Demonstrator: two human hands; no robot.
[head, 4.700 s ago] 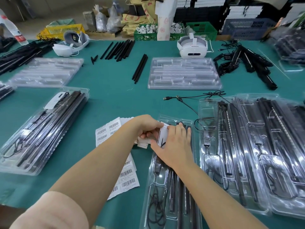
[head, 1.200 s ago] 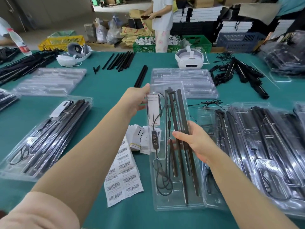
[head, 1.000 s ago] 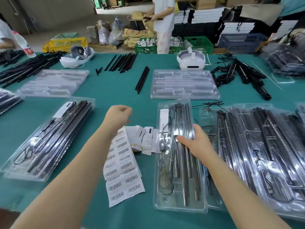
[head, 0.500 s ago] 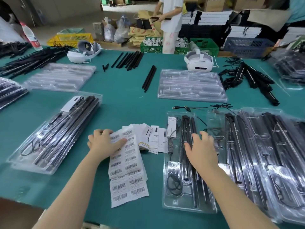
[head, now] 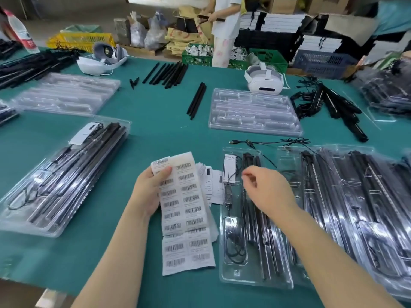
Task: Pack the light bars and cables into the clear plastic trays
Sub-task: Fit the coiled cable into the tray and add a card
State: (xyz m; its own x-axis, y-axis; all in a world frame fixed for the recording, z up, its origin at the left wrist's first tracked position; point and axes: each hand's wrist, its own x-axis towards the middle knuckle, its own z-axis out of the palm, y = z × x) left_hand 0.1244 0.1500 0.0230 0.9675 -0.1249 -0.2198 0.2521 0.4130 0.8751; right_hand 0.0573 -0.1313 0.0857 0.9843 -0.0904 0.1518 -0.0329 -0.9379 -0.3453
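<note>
A clear plastic tray (head: 235,275) packed with black light bars (head: 255,216) and a coiled cable (head: 234,247) lies in front of me on the green table. My left hand (head: 148,192) grips a strip of barcode label sheets (head: 185,210), lifted off the table, thumb on its top. My right hand (head: 266,190) hovers above the packed tray with its thumb and forefinger tips held together; nothing shows between them. A stack of empty clear trays (head: 253,112) sits farther back.
More packed trays overlap at the right (head: 355,196) and one lies at the left (head: 64,174). Loose black bars (head: 196,100), a loose cable (head: 273,142), small paper cards (head: 211,185), two white headsets (head: 263,80) and a standing person (head: 224,30) are beyond.
My left hand has picked the label sheets up from the table. My right hand has lifted off the packed tray and drawn its fingers together.
</note>
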